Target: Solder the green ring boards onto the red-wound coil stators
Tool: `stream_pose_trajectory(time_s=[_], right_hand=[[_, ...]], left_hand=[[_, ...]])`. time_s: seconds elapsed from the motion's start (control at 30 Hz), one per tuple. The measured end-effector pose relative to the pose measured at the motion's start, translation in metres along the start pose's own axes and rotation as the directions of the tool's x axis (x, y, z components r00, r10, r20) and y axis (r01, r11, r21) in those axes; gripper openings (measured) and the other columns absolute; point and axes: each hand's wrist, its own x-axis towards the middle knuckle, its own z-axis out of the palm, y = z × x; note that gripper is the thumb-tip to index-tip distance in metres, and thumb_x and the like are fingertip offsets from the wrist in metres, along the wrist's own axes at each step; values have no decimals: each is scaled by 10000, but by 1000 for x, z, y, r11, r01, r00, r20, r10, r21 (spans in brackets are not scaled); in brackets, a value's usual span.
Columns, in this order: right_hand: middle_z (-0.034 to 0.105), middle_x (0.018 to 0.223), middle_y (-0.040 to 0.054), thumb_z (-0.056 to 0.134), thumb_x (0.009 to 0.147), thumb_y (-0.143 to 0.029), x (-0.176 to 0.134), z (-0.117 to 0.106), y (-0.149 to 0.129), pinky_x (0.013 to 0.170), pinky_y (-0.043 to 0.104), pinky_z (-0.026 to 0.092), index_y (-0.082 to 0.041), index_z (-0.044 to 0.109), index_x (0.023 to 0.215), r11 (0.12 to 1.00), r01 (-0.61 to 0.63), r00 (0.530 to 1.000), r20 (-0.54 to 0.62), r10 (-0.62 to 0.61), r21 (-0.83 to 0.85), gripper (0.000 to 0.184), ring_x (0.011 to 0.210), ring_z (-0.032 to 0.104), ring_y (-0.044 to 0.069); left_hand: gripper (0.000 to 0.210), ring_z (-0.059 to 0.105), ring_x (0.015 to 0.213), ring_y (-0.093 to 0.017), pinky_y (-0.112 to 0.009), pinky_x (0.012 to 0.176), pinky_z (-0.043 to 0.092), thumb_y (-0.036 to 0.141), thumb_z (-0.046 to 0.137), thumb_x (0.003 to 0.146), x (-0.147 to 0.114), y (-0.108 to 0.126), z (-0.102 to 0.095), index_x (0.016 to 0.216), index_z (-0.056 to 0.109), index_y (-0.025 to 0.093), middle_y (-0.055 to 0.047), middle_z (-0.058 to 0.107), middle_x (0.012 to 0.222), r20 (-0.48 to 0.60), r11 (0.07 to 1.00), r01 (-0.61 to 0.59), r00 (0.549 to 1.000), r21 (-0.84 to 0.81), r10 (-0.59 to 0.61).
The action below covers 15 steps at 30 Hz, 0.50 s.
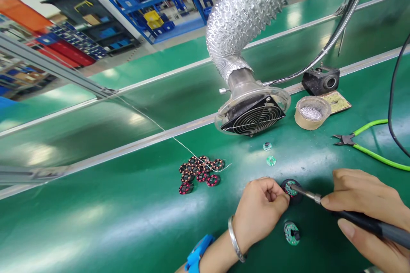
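My right hand [368,204] grips a soldering iron [317,198] by its black handle. The iron's tip touches or hovers just over a small green circuit board [291,187] seated on a dark round motor part [295,199]. At the left edge of that part, my left hand [261,211] has thumb and fingers pinched together on it; whether a thin wire is also between them is hidden. Nearer to me lies another round part with a green board [291,233]. Two small loose round boards, one [267,146] behind the other [270,161], lie beyond my hands.
Several copper-wound coils [198,169] are grouped to the left, with a thin solder wire [188,150] crossing them. A fume extractor [256,117] hangs overhead. Behind my right hand are a tub of metal shavings [311,114], an iron stand [320,81] and green-handled cutters [347,139].
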Motion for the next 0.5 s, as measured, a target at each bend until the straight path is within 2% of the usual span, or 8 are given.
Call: stream_pose_trajectory(time_s=[0.13, 0.23, 0.33, 0.43, 0.5], right_hand=[[565, 650, 12, 475, 724, -76, 2, 0, -1, 514, 343, 424, -184, 554, 1057, 1000, -10, 1000, 17, 10, -5, 360, 522, 527, 177], [560, 632, 12, 468, 739, -92, 4, 4, 1, 483, 330, 405, -184, 570, 1051, 1000, 0, 999, -36, 0, -7, 341, 500, 525, 173], [560, 635, 11, 467, 791, -110, 3, 11, 7, 469, 312, 396, -182, 565, 1128, 1000, 8, 995, -101, -9, -6, 358, 508, 526, 168], [596, 692, 2, 479, 856, -62, 3, 20, 14, 508, 276, 432, -194, 531, 1226, 999, -28, 994, -108, 25, -30, 396, 545, 539, 139], [611, 731, 2, 494, 875, -34, 3, 25, 19, 536, 257, 437, -194, 547, 1209, 998, -41, 995, -96, 35, -55, 374, 569, 534, 123]], left_hand=[[97, 442, 404, -90, -201, 413, 318, 201, 566, 697, 0, -1, 0, 604, 549, 179, 49, 490, 454, 1, 1000, -16, 1000, -7, 16], [87, 452, 413, -96, -207, 418, 331, 203, 563, 692, 0, -2, 1, 608, 555, 178, 43, 501, 472, -1, 1000, -24, 1000, -20, 24], [91, 457, 422, -97, -211, 422, 341, 222, 565, 695, 0, -2, 1, 618, 560, 175, 36, 510, 494, 5, 999, -20, 1000, -33, 20], [87, 462, 436, -98, -210, 430, 351, 234, 565, 691, 0, 0, -1, 637, 573, 167, 30, 518, 510, 38, 998, 6, 999, -63, -4], [82, 461, 443, -95, -207, 432, 349, 234, 560, 684, 1, 2, -2, 648, 575, 162, 29, 522, 518, 62, 996, 32, 998, -89, -26]])
